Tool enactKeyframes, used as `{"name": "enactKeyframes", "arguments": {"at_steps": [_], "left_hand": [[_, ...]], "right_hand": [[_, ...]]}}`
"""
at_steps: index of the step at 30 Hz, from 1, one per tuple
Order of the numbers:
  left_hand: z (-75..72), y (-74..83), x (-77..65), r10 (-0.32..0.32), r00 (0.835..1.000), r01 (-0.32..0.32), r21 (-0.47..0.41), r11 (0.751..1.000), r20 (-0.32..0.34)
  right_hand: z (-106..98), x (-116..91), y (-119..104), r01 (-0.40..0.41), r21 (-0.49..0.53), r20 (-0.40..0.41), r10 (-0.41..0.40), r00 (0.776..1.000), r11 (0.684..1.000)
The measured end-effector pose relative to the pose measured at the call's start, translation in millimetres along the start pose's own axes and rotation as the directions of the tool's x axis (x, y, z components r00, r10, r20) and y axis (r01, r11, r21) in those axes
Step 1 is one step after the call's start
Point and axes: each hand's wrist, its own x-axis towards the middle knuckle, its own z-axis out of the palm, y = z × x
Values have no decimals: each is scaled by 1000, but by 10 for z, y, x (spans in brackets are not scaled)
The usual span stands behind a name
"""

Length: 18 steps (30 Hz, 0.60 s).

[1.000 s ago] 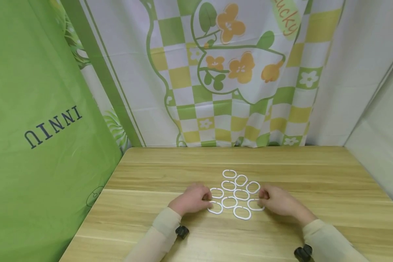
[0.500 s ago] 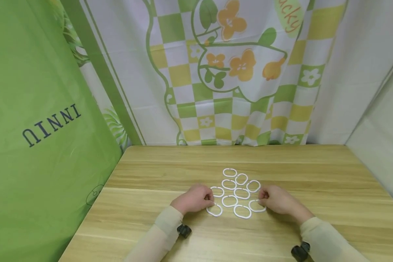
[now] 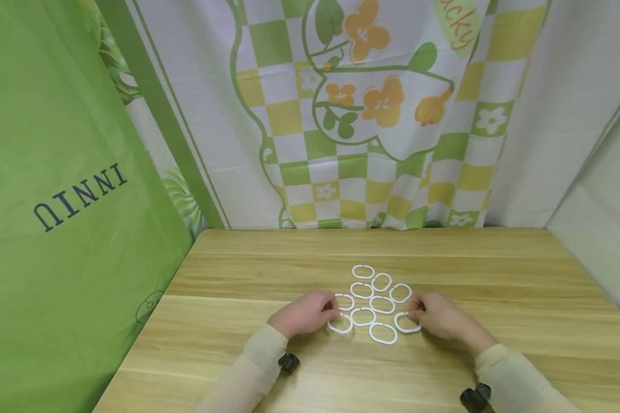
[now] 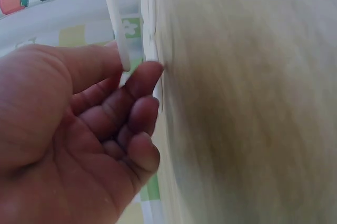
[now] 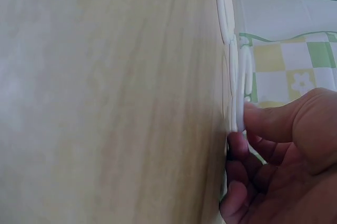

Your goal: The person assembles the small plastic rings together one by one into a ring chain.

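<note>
Ring [image 4: 116,21] in left grip [image 4: 79,124], apparently raised

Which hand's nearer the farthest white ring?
Left. The farthest white ring lies beyond both: left hand is left of it, right hand farther off, to its right.

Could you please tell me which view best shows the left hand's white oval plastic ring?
The head view: the white oval plastic ring shows nearly its whole loop. The left wrist view shows it closer but edge-on; the right wrist view, only a fragment.
</note>
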Motion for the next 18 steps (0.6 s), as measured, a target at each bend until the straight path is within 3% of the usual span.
{"name": "enactKeyframes", "arguments": {"at_steps": [7,18], "left_hand": [[-47,18,-20,-25,999,21,-88,996,-47],[-100,39,-48,47,991,-55,-66,996,-124]], "right_hand": [[-25,-5,-83,-9,82,-30,11,999,997],[-51,6,-211,46,93,-118,-35,992,995]]}}
